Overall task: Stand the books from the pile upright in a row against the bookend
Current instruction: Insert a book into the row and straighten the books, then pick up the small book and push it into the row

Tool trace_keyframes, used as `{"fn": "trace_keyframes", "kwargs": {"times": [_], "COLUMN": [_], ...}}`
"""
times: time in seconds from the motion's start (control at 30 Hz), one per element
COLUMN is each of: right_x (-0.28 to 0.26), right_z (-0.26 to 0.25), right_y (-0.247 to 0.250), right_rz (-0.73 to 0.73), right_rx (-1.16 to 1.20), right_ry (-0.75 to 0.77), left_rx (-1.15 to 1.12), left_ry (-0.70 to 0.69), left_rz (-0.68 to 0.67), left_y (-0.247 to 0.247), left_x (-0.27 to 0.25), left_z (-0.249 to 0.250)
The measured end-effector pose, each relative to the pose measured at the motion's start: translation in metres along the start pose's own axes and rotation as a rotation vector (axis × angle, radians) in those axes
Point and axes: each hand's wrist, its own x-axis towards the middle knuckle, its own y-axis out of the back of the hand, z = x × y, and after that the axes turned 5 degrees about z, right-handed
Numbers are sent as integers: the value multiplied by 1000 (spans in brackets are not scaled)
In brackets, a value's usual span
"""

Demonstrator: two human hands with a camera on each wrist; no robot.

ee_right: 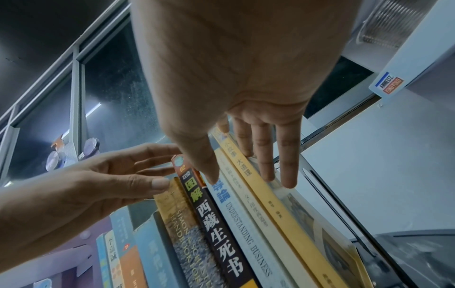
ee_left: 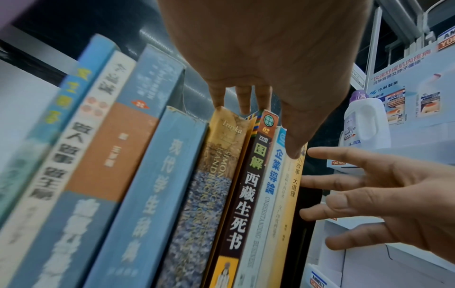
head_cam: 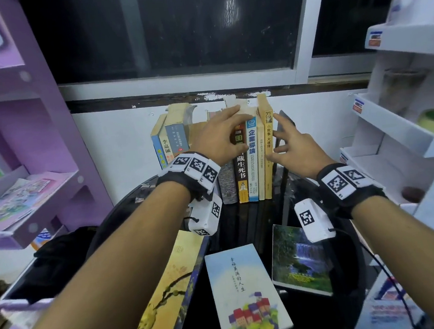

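Note:
A row of books stands upright at the back of the round black table (head_cam: pixel 277 211). My left hand (head_cam: pixel 220 134) lies over the tops of the middle books with straight fingers, its thumb against the spines near the dark book (head_cam: pixel 241 172). The right hand (head_cam: pixel 285 141) is flat on the outer cover of the yellow end book (head_cam: pixel 268 153), between it and the black bookend (head_cam: pixel 286 116). In the right wrist view its fingers (ee_right: pixel 265 155) press that cover beside the bookend (ee_right: pixel 327 194). Three books lie flat in front: a gold one (head_cam: pixel 168 298), a pale blue one (head_cam: pixel 246 298) and a waterfall one (head_cam: pixel 298 257).
Several blue and cream books (head_cam: pixel 168 142) lean at the left end of the row. A purple shelf unit (head_cam: pixel 35 156) stands close on the left, white display shelves (head_cam: pixel 408 131) on the right. A white wall and a dark window (head_cam: pixel 170 35) are behind the table.

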Motion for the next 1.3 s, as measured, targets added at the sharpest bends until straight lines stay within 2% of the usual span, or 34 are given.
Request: {"fn": "trace_keyframes", "kwargs": {"times": [0.23, 0.43, 0.63, 0.8, 1.03, 1.13, 1.3], "right_x": [-30, -56, -84, -102, -117, -120, -123], "right_z": [-5, -15, -24, -27, -28, -26, -26], "right_y": [-6, -22, -44, -55, -63, -66, -71], "right_rz": [-55, -142, -238, -374, -589, -644, -662], "right_rx": [-7, -41, -114, -154, -339, -395, -456], "right_ry": [-84, -119, -137, -178, -166, -174, -156], "left_rx": [-2, 6, -28, -87, 15, 94, 94], "left_ry": [16, 60, 221, 344, 284, 250, 219], "left_rz": [7, -104, -387, -610, -942, -950, -835], "left_y": [4, -1, -10, -14, -18, -22, -24], "left_x": [-36, -73, -105, -129, -152, -159, -168], "left_z": [5, 11, 9, 7, 11, 12, 13]}}
